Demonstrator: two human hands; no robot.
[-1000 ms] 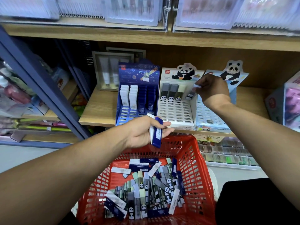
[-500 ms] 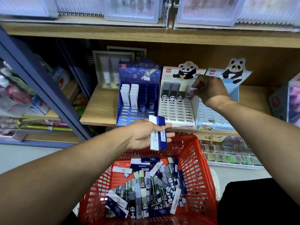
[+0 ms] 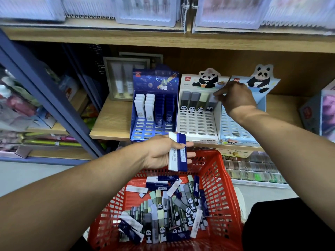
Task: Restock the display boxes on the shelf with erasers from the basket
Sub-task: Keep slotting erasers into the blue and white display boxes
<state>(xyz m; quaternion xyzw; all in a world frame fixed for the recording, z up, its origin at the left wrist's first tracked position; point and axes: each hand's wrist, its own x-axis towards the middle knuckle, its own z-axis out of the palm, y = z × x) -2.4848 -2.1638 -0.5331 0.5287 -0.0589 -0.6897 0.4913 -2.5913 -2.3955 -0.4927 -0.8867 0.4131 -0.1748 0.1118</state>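
My left hand (image 3: 163, 153) grips two erasers (image 3: 177, 153), one white and one dark blue, above the red basket (image 3: 224, 189). The basket holds several loose erasers (image 3: 168, 209), panda-printed, white and blue. My right hand (image 3: 235, 96) pinches the top of a grey panda eraser (image 3: 211, 104) standing in the back-row right slot of the white panda display box (image 3: 196, 127). Three more panda erasers stand beside it. The blue display box (image 3: 154, 127) holds white and blue erasers in its back rows. A light-blue panda display box (image 3: 233, 131) sits partly behind my right forearm.
The boxes stand on a wooden shelf (image 3: 110, 124), with a framed box of tubes (image 3: 125, 80) behind at left. A dark blue metal rack post (image 3: 54, 98) slants at left. Clear plastic bins sit on the upper shelf (image 3: 163, 38). Lower trays of small items (image 3: 253, 171) lie at right.
My right hand has lowered the grey panda eraser into the white box's back-row slot. My left hand turned its two erasers upright, barcodes facing me.
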